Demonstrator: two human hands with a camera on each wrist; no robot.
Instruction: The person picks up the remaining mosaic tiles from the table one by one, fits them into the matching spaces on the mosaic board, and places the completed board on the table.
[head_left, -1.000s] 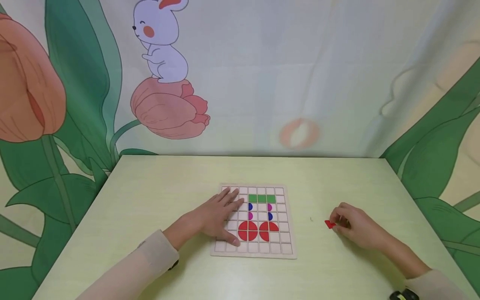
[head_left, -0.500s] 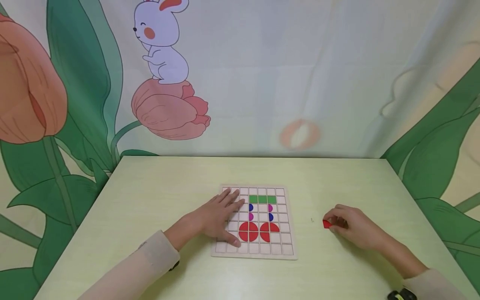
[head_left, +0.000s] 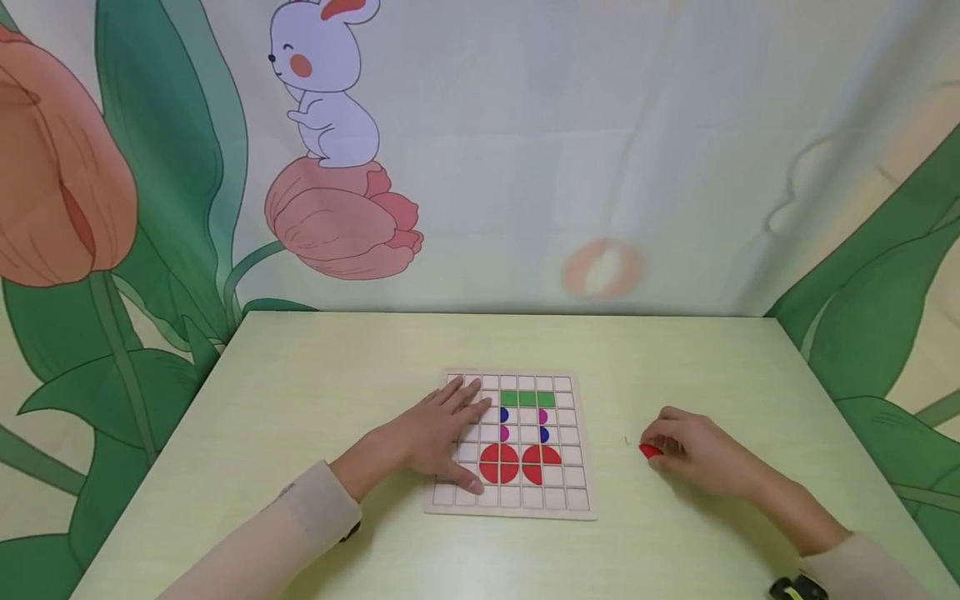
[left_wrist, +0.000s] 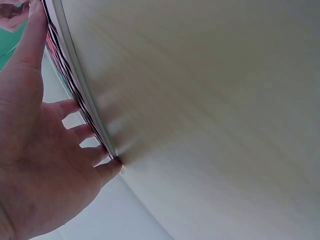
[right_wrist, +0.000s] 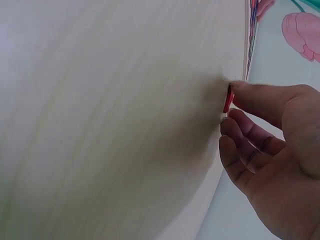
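A square light wooden grid board [head_left: 510, 512] lies flat on the table. My left hand [head_left: 431, 435] rests on its left side with fingers and thumb spread, covering some cells there. Off to the right of the board, my right hand [head_left: 705, 454] pinches a small red tile [head_left: 649, 451] between thumb and fingers. The right wrist view shows that red tile [right_wrist: 228, 99] edge-on at the thumb tip, close over the tabletop. On the board, red quarter tiles [head_left: 498, 463] form a full circle, and beside it three more [head_left: 542, 463] leave the lower-right quarter bare.
A row of green square tiles [head_left: 527, 399] runs near the board's top. Below it sit blue and magenta half-circle tiles [head_left: 543, 416]. The pale table [head_left: 337, 350] ends at a curtain [head_left: 487, 208] printed with a rabbit and flowers.
My right hand has shifted slightly left toward the board, and the red tile has turned in its fingers. My left hand stays in place on the board.
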